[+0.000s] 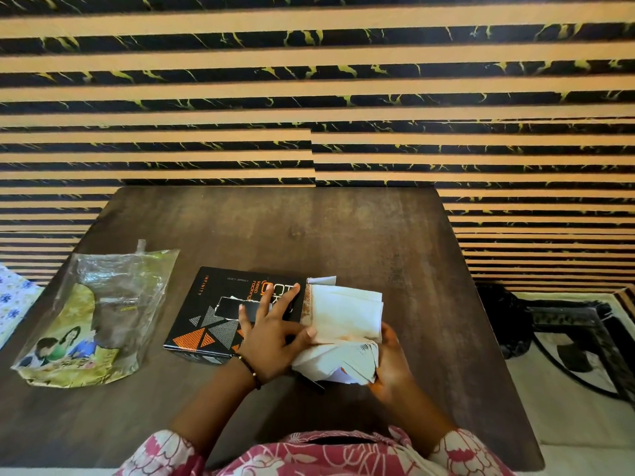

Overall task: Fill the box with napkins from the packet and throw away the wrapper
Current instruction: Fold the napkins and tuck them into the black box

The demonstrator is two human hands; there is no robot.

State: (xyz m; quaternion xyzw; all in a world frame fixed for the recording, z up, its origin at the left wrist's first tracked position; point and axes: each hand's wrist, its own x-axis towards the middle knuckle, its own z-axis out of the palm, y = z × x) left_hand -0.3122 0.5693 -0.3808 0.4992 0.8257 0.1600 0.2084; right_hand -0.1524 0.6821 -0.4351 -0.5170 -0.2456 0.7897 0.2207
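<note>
A black box (220, 310) with orange and grey triangles lies flat in the middle of the table, its right end open. A thick stack of white napkins (343, 321) sits at that open end, partly inside the box. My left hand (275, 334) rests on the box top, fingers spread, with the thumb pressing the napkins. My right hand (391, 362) grips the near edge of the napkin stack from the right. The clear, yellow-green plastic wrapper (99, 317) lies limp on the table's left side, apart from both hands.
The dark wooden table (343, 228) stands against a striped black-and-tan wall. A floral cloth (13, 297) shows at the far left. A dark metal frame (567, 324) and a pale mat sit on the floor to the right.
</note>
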